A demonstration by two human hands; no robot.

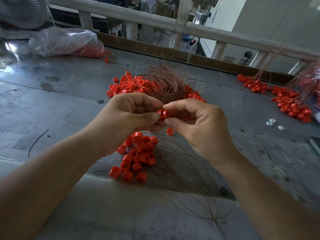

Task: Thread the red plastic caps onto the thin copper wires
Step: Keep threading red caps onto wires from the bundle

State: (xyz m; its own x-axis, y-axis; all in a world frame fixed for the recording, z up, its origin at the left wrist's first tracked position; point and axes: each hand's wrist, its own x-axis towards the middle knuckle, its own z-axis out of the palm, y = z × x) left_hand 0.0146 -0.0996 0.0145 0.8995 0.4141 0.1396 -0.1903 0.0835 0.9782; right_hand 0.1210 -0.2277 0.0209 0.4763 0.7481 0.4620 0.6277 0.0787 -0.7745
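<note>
Step in hand: threading one cap. The cap (pixel 163 114) is held in the air just in front of the wire nest (pixel 166 84), on the person's side of it, between both hands.

Left hand (pixel 131 115): thumb and forefinger pinch the cap's left side, and the other fingers are curled beneath. Right hand (pixel 195 123): thumb and forefinger close on the cap's right side, and the remaining fingers are bent into the palm. Both wrists are raised off the table (pixel 60 101), with the forearms converging toward the nest.

Whether a wire end is already in the cap cannot be told; any strand at the fingertips is too fine to see.

Supply: a far heap (pixel 128 85) of caps lies against the nest's left edge. A near heap (pixel 136 156) lies nearer the person than the nest, below the hands, with loose wires (pixel 181 170) fanned just right of it. A further heap (pixel 287 101) lies well right of the nest, and a bag (pixel 64 40) well beyond and left of it.

Judgement: the next move calls for steady alignment of a wire tip with the cap's hole, one hand fixing the cap while the other feeds. Risk: the thin strand buckles or misses.
</note>
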